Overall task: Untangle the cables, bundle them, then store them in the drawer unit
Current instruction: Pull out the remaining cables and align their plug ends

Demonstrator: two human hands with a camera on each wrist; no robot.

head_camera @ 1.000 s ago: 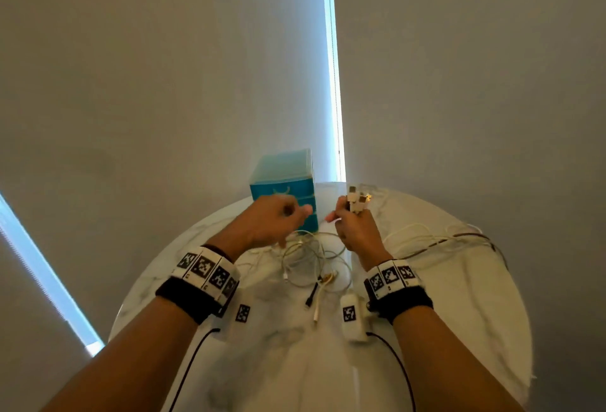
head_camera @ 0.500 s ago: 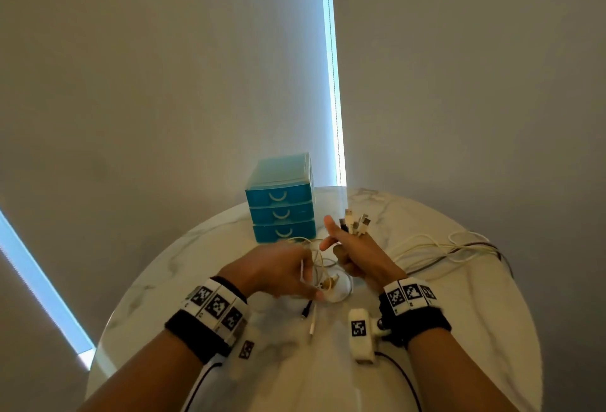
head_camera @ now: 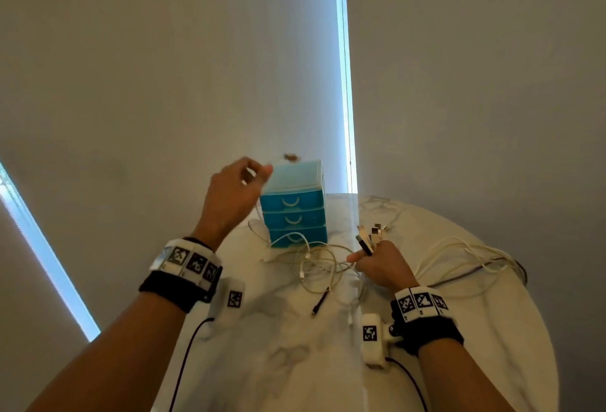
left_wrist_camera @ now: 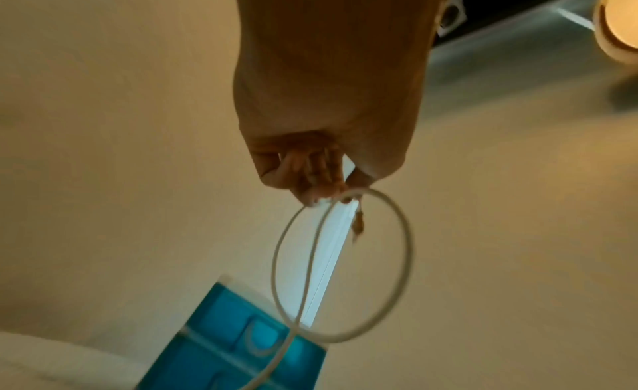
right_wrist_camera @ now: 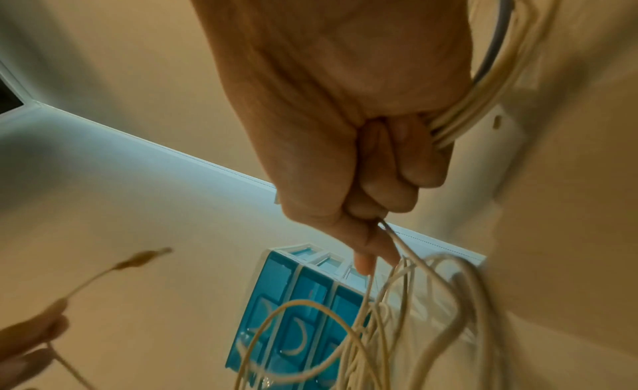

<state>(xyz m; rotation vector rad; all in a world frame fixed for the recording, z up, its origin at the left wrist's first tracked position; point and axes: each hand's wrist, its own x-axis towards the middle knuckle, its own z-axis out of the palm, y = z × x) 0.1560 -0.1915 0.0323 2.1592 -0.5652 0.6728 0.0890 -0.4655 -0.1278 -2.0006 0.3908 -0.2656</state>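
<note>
A tangle of white cables (head_camera: 314,265) lies on the round marble table (head_camera: 459,346) in front of a blue three-drawer unit (head_camera: 293,205) with all drawers closed. My left hand (head_camera: 259,172) is raised beside the unit's top and pinches one white cable (left_wrist_camera: 342,267) near its brown plug end; the cable loops down below the fingers. My right hand (head_camera: 364,255) stays low on the table, gripping a bunch of cables (right_wrist_camera: 462,106) whose plug ends (head_camera: 372,236) stick up above its fist. In the right wrist view more strands trail from its fingers toward the unit (right_wrist_camera: 300,311).
More white and dark cable loops (head_camera: 465,260) spread over the table's right side near its edge. A black plug end (head_camera: 319,303) lies at the table's middle. Plain walls and a bright window strip (head_camera: 344,83) stand behind.
My left hand has risen from the tangle up and away to beside the drawer unit's top, drawing one cable with it. The right hand has stayed low, still gripping its bunch.
</note>
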